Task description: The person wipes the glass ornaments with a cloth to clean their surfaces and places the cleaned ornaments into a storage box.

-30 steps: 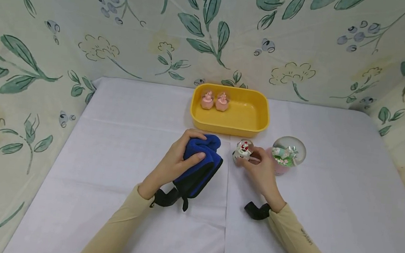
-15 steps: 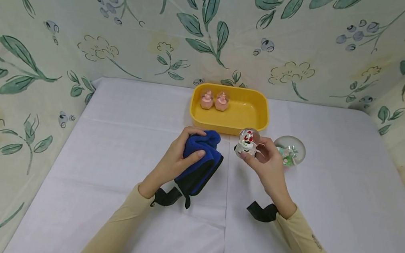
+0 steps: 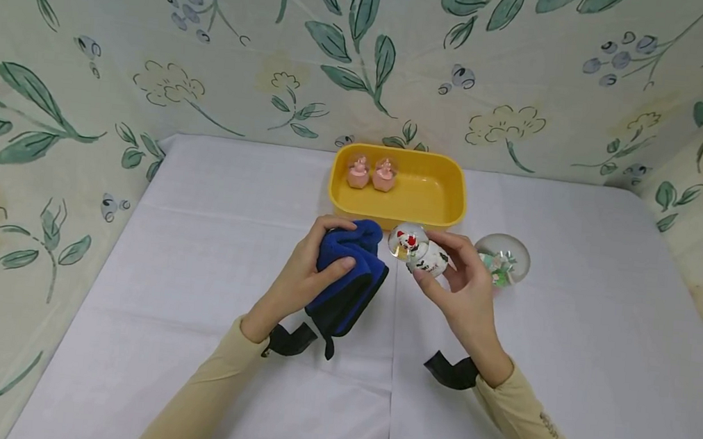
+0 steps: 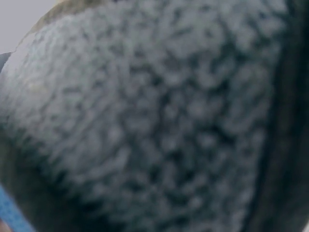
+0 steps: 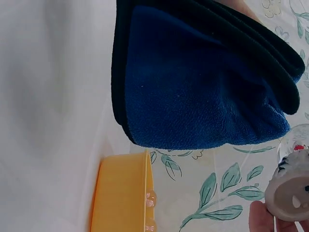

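Right hand (image 3: 466,285): pinching the base of the white snow globe (image 3: 420,251) between thumb and fingers.
Left hand (image 3: 296,277): fingers and thumb curled round the folded blue cloth (image 3: 355,282).
White snow globe: tipped, dome towards the left, just beside the cloth's right edge and on the near side of the yellow tray (image 3: 427,188); contact with the cloth, impossible to tell.
Pink globes (image 3: 384,175): side by side in the left part of the tray.
Larger globe (image 3: 503,259): just right of the right hand, base mostly hidden, on the white table (image 3: 197,262).
Globe-and-cloth step: probably offering the dome to the cloth for wiping, judging by the pose.
Next for globe and cloth: seemingly calls for a steady hold on the base and a light wrap of cloth round the dome.
Count: hands, two; cloth, one; white snow globe, one; pink globes, two; larger globe, one; tray, one.
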A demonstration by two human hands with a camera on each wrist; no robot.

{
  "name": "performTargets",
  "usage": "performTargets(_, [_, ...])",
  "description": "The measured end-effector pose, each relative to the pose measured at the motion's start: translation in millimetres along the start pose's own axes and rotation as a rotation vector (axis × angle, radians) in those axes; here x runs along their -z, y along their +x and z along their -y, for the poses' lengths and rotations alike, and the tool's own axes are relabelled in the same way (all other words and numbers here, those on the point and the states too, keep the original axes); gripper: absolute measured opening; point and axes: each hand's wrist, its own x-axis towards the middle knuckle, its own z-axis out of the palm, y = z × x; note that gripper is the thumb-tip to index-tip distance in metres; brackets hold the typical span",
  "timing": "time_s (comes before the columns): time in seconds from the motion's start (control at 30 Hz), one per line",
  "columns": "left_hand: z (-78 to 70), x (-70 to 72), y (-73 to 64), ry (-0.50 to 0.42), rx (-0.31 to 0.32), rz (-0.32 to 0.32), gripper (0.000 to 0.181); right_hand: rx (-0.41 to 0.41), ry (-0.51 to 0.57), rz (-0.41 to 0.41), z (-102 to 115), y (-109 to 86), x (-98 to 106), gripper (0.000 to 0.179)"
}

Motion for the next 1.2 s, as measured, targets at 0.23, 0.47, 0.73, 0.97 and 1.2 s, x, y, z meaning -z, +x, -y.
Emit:
performTargets(0.23, [-3.0,-0.5,0.2,-0.030,0.015,-0.009,0.059,0.078,0.015,0.010,-1.2,-2.3,-2.2,0.049])
performTargets(0.47, [-4.9,-1.1,0.6,-0.060,0.009,-0.011,0.061,0.152,-0.038,0.031,-2.6,-2.8,-2.2,0.057])
performTargets(0.73, [-7.4,-2.0,4.8,-0.080,-0.047,-0.006,0.058,0.317,-0.178,0.087,-0.3,0.4,-1.7,0.057])
performTargets(0.97, [-11.3,-6.1,5.5,-0.031,-0.039,0.025,0.060,0.473,-0.194,0.160,-1.6,2.2,-6.0,0.054])
performTargets(1.2, [-13.2,-14.3,4.7,-0.033,-0.061,0.118,0.057,0.624,-0.367,0.103,-1.2,6.0,-5.6,0.049])
